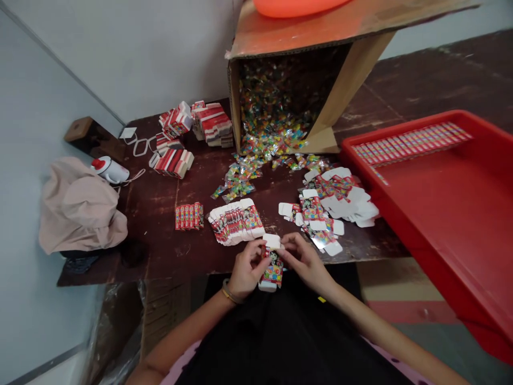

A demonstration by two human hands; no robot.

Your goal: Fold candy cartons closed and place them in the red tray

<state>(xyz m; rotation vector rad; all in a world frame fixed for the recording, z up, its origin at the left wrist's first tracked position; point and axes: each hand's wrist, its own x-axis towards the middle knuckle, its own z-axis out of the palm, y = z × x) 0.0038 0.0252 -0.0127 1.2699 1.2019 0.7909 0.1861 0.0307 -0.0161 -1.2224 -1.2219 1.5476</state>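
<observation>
Between my hands, just off the table's front edge, is a small red printed candy box with white flaps standing out at its top and bottom. My left hand grips its left side with thumb and fingers. My right hand has its fingertips on the upper right of the same box, near the top flap. Beyond my left hand lies a fanned row of flat boxes with white flaps. To the right of my hands is a loose pile of similar boxes.
A cardboard carton on its side spills small candy packets onto the table. A red tray with a row of boxes stands right. Bundled boxes, finished-looking boxes, a white bottle and cloth are left.
</observation>
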